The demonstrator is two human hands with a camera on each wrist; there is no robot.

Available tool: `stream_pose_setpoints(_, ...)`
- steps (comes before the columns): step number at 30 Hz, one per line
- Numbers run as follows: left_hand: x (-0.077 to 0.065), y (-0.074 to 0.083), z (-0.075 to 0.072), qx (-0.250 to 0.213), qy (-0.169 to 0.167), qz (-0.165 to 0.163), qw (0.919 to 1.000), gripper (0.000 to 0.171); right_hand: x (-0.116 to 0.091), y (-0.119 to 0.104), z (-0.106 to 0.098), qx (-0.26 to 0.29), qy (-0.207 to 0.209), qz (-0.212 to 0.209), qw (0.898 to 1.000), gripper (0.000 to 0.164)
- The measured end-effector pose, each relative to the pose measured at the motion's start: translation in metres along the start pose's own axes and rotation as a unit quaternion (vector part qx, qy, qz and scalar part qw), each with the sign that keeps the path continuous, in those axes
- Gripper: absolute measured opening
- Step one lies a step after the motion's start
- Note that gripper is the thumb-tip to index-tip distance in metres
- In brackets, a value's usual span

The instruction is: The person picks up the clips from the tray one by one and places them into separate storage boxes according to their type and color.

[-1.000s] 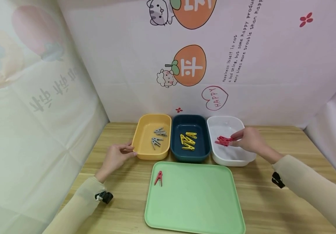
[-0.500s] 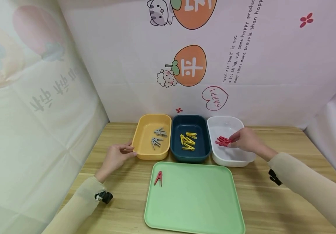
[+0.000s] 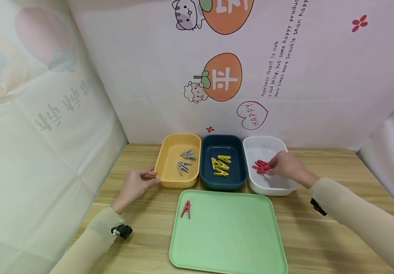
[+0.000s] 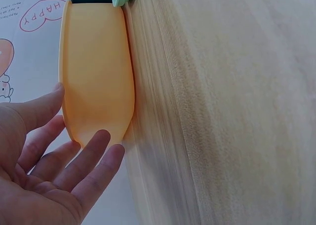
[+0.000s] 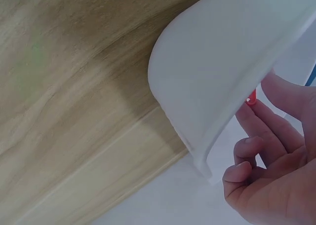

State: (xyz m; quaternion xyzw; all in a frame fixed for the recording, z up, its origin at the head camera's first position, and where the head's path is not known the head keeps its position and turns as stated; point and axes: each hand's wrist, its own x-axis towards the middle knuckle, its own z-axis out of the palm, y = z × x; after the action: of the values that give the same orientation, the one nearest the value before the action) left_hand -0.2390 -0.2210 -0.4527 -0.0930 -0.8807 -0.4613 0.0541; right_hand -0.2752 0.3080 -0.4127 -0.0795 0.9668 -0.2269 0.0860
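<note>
In the head view my right hand reaches into the white bin, its thumb and forefinger at the heap of red clothespins. The right wrist view shows the tip of a red clothespin pinched between thumb and forefinger, the other fingers curled; the bin wall hides the rest. My left hand rests against the left side of the yellow bin, thumb at the rim and fingers loosely extended along its end in the left wrist view. Several grey clothespins lie in that bin.
Between those two bins stands a dark blue bin with several yellow clothespins. In front, a light green tray carries one red clothespin near its upper left corner. A printed white cloth backs the wooden table.
My right hand has shifted slightly left, closer over the red clothespins, and its forearm has followed. The left hand, bins and tray stay where they were.
</note>
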Motion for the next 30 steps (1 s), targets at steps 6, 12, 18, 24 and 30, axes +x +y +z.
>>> stream_pose_setpoints(6,-0.001,0.001,-0.001,0.003,0.002,-0.004,1.0,0.027,-0.002,0.0,-0.001,-0.02,0.006,-0.01,1.0,0.038)
stream_pose_setpoints(12,-0.001,-0.001,0.001,0.005,-0.002,0.005,1.0,0.029,-0.018,-0.011,-0.007,-0.026,0.048,-0.047,0.997,0.03)
stream_pose_setpoints(18,-0.002,-0.001,0.002,0.007,0.003,0.006,0.9999,0.028,-0.047,-0.025,-0.005,-0.02,0.086,-0.079,0.993,0.019)
stream_pose_setpoints(24,-0.002,-0.001,0.005,0.001,-0.003,0.011,0.9999,0.029,-0.082,-0.037,-0.001,-0.01,0.093,-0.08,0.992,0.016)
stream_pose_setpoints(30,-0.001,-0.003,0.003,0.0,0.007,0.005,1.0,0.027,-0.11,-0.051,0.008,0.021,0.101,-0.088,0.991,0.01)
